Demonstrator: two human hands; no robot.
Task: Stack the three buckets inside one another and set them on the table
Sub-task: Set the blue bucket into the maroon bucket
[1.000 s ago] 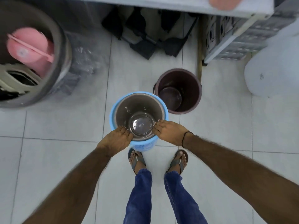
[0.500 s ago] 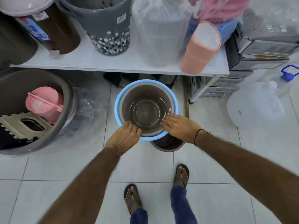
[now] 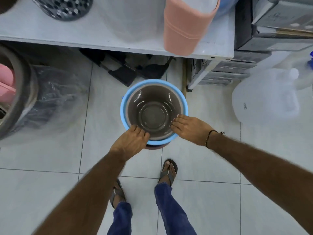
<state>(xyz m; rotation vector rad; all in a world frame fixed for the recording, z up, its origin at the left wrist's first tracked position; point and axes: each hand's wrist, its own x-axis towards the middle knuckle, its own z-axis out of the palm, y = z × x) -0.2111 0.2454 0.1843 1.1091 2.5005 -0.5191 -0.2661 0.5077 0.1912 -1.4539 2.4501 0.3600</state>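
Note:
A grey-brown bucket [image 3: 153, 107] sits nested inside a blue bucket [image 3: 124, 106]; only the blue rim shows around it. My left hand [image 3: 130, 142] grips the near-left rim of this pair, fingers curled inside. My right hand [image 3: 189, 127] grips the near-right rim. A sliver of the maroon bucket [image 3: 155, 147] shows just below the blue rim, almost wholly hidden under the pair. Whether the pair sits inside it or hangs above it, I cannot tell. The white table [image 3: 50, 36] runs across the top of the view.
On the table stand a peach bin [image 3: 184, 29], a dotted grey basket [image 3: 64, 7] and a plastic-wrapped item [image 3: 132, 19]. A large grey tub [image 3: 15, 92] with pink items is at left, a clear water jug [image 3: 265, 99] at right, boxes [image 3: 279, 28] beyond. My feet [image 3: 167, 170] stand on the tiled floor.
Both hands carried the nested blue and grey buckets from in front of my feet over to the maroon bucket, which is now nearly covered. My view has tilted back down from the table.

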